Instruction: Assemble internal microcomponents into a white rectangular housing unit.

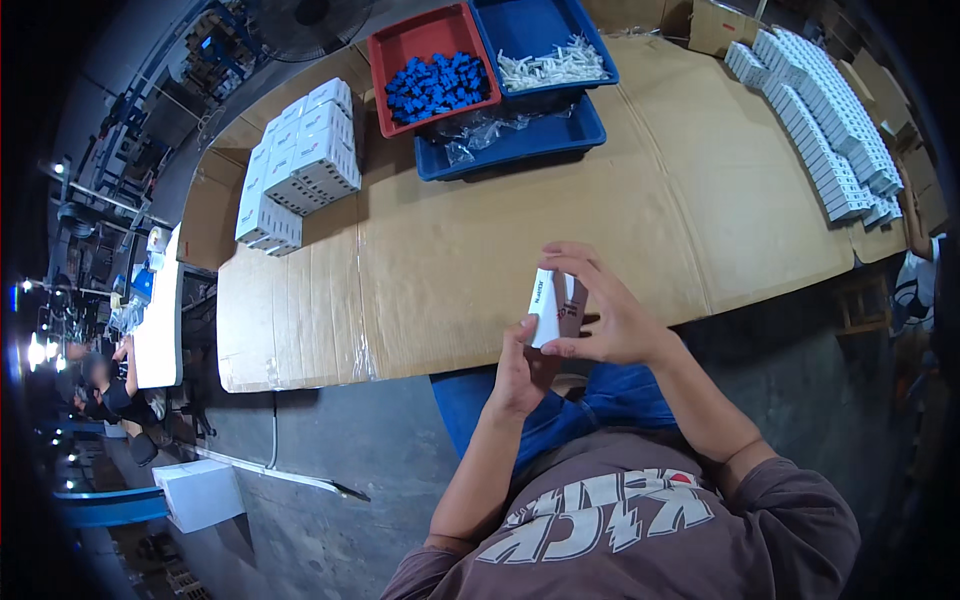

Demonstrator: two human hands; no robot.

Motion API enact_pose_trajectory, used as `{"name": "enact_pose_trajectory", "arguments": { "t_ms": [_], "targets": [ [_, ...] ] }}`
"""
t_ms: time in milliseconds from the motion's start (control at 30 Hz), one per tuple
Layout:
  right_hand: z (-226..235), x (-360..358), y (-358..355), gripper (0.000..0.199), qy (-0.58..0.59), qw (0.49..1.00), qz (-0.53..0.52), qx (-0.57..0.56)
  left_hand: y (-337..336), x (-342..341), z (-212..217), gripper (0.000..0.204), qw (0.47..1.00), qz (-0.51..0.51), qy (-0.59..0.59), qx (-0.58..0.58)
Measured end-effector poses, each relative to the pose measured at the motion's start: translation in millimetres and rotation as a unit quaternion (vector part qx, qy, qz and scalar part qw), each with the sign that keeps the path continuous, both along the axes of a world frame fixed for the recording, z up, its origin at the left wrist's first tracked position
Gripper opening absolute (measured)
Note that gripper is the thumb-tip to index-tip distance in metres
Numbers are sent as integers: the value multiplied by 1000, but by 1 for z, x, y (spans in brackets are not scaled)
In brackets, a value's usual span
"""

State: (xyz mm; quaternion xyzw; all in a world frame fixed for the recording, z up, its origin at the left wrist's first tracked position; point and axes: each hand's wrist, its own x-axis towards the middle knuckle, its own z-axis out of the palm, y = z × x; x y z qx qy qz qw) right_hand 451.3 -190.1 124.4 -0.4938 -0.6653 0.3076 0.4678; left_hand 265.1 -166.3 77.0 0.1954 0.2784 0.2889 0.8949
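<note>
A small white printed carton (544, 308) is held between my two hands, just above the near edge of the cardboard-covered table (520, 220). My left hand (522, 372) grips its lower left end, the thumb lying along the side. Around its far and near ends curl the fingers and thumb of my right hand (612, 318). A darker side of the carton faces my right palm; whether anything is inside it cannot be seen.
At the far side, a red tray (384, 62) holds blue plastic parts (440, 88), and a blue tray (604, 78) holds white pieces (555, 66). Another blue tray (520, 160) sits below them. Stacked white cartons (312, 150) stand left; rows of small white boxes (825, 120) stand right. A person (125, 385) works far left.
</note>
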Motion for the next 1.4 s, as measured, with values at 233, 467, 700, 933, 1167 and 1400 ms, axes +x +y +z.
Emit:
{"name": "enact_pose_trajectory", "arguments": {
  "t_ms": [233, 467, 700, 933, 1167, 1400],
  "targets": [
    [-41, -6, 19, 83, -46, 988, -60, 135, 8, 25, -2, 58, 995, 70, 59, -37],
    [-45, -2, 45, 75, -56, 983, 6, 175, 15, 21, -3, 57, 995, 88, -16, -47],
    [-67, -1, 38, 68, -29, 983, 3, 183, 20, 20, 8, 59, 995, -9, 96, -4],
    [-76, 7, 36, 72, -53, 974, 3, 220, 11, 26, 9, 63, 997, 20, 73, 25],
    [-73, 5, 35, 73, -99, 959, -27, 264, 7, 35, 8, 71, 994, 33, 84, 55],
    [-79, 7, 32, 80, -123, 953, -20, 277, 3, 36, 6, 68, 993, 36, 101, 44]
  ]
}}
